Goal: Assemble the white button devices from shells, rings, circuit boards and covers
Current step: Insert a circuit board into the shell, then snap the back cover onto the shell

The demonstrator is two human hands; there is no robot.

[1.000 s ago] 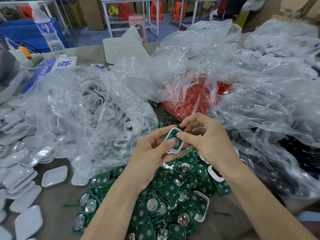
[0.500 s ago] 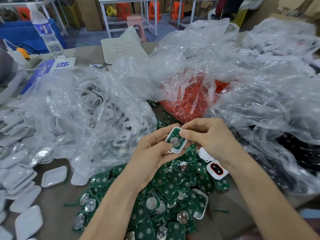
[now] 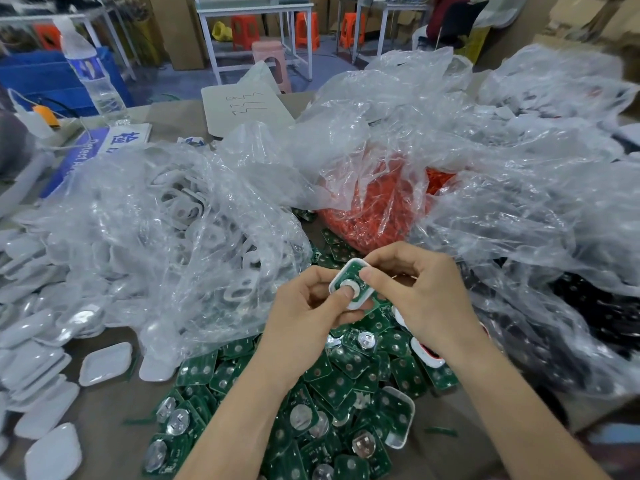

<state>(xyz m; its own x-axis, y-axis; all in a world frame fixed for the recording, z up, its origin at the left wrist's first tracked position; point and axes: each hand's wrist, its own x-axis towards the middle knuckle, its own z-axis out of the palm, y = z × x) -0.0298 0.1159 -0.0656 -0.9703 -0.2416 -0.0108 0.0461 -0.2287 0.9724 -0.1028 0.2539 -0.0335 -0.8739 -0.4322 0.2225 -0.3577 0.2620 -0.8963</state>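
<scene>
Bags [image 3: 173, 244] ring both hands pinching a shell [image 3: 351, 284] above circuit boards [image 3: 332, 382].

Clear plastic bags [image 3: 180, 237] veil most of the white parts inside them, so shapes blur into glare. Orange pieces [image 3: 374, 216] show only dimly through crinkled film at the far centre. On the right, dark parts [image 3: 595, 313] under plastic cannot be identified. The left thumb [image 3: 341, 294] covers part of the held white shell's green board [image 3: 356, 275]. Both forearms hide much of the green circuit board pile [image 3: 332, 382]. White covers [image 3: 31, 344] are cut off at the left edge. The blue sign [image 3: 100, 147] is partly hidden, its lettering unreadable.
</scene>
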